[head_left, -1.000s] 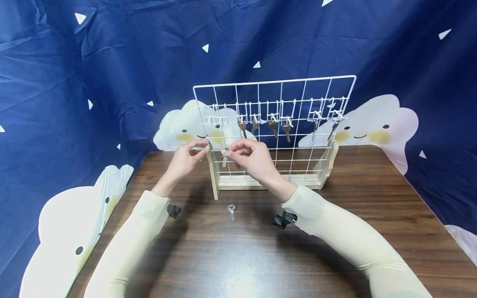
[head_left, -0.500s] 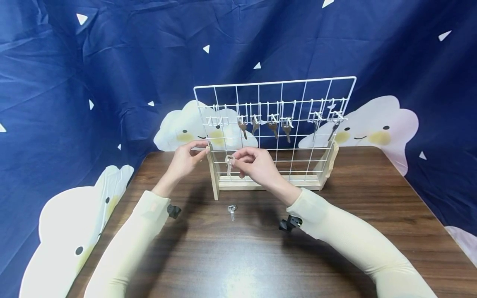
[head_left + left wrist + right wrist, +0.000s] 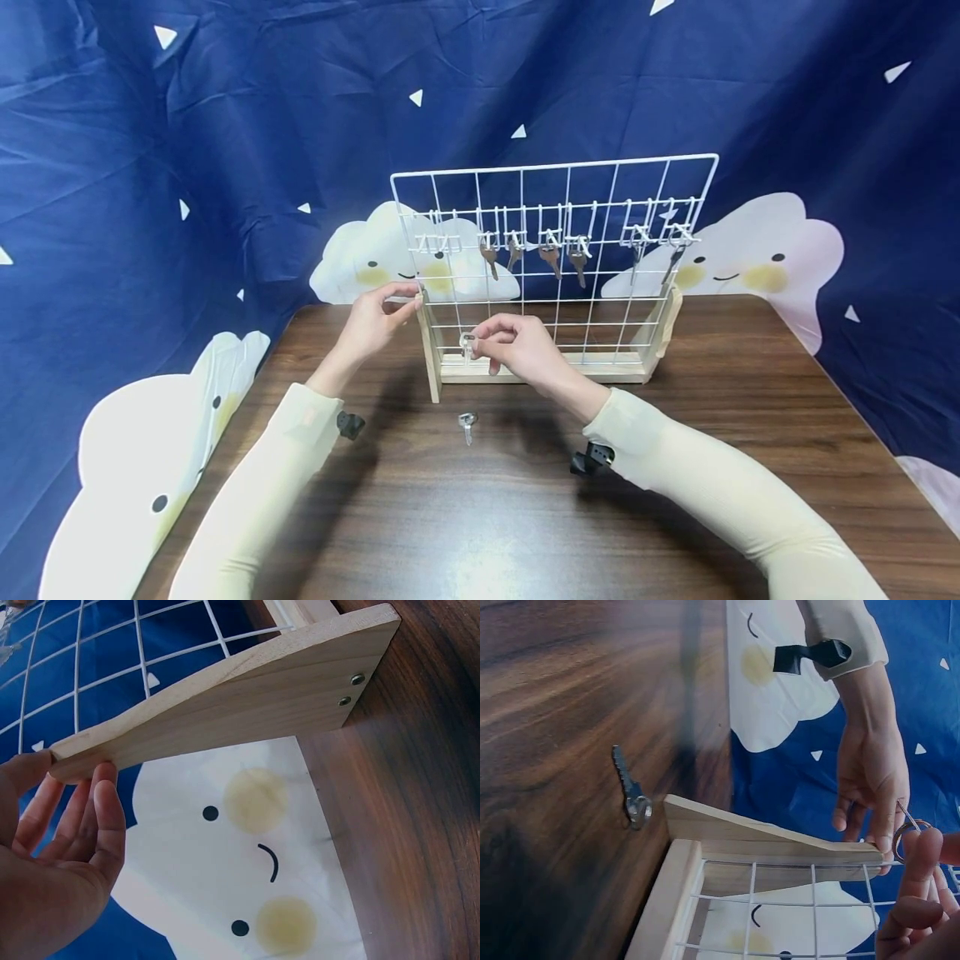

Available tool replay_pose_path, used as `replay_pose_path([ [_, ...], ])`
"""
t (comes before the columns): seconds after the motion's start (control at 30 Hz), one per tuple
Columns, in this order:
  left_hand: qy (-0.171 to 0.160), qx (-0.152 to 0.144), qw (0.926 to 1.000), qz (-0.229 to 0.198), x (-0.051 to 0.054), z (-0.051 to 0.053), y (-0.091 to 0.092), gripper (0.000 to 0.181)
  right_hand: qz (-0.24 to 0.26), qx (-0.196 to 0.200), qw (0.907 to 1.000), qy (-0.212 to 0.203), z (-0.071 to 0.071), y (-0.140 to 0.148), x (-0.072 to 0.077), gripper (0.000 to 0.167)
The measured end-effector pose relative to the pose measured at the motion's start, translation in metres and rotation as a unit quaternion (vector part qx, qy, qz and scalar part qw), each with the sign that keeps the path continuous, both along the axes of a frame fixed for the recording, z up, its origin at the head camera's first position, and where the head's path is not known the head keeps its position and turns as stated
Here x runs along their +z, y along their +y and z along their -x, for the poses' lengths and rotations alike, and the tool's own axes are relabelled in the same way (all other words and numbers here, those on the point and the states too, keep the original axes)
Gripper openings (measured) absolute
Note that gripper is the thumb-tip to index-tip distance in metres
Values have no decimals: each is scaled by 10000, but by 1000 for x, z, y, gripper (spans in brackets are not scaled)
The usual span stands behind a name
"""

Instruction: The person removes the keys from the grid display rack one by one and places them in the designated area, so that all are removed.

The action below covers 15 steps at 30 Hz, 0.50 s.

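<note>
My left hand [image 3: 372, 325] pinches the top end of the rack's left wooden side [image 3: 430, 346]; in the left wrist view its thumb and fingertips lie around the tip of that wooden side [image 3: 247, 694]. Between thumb and fingertips, my right hand [image 3: 525, 350] holds a ring with silver keys [image 3: 467, 346], in front of the grid's lower left part. The right wrist view shows the ring [image 3: 900, 846] at the fingertips of this hand [image 3: 922, 907]. Another silver key on a ring [image 3: 467, 427] lies on the table before the rack.
Several keys [image 3: 577, 265] hang from white hooks along the upper part of the white wire grid [image 3: 567, 185]. More white hooks [image 3: 437, 243] sit at its left end. The rack's wooden base [image 3: 487, 375] stands on the brown table [image 3: 480, 517], with a blue cloth behind.
My right hand has moved down and slightly right with the ring and keys, from mid-height on the grid towards the wooden base. The left hand has stayed in place.
</note>
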<state>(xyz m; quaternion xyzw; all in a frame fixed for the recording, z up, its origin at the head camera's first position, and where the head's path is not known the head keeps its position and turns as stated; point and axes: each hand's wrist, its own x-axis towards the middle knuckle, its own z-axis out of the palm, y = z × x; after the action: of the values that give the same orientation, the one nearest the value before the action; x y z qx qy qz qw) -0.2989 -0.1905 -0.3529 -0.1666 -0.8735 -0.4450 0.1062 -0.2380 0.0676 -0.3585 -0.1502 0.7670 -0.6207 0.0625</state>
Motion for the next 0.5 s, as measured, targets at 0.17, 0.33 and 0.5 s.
replay_pose_path([
  [0.17, 12, -21, 10000, -30, -1, 0, 0, 31, -96, 105, 9998, -125, 0, 3, -8, 20],
  [0.33, 28, -5, 10000, 9, -1, -1, 0, 32, -163, 147, 9995, -241, 0, 4, -13, 19],
  [0.5, 46, 19, 10000, 38, -1, -1, 0, 33, -208, 131, 9987, -444, 1, 5, -22, 17],
])
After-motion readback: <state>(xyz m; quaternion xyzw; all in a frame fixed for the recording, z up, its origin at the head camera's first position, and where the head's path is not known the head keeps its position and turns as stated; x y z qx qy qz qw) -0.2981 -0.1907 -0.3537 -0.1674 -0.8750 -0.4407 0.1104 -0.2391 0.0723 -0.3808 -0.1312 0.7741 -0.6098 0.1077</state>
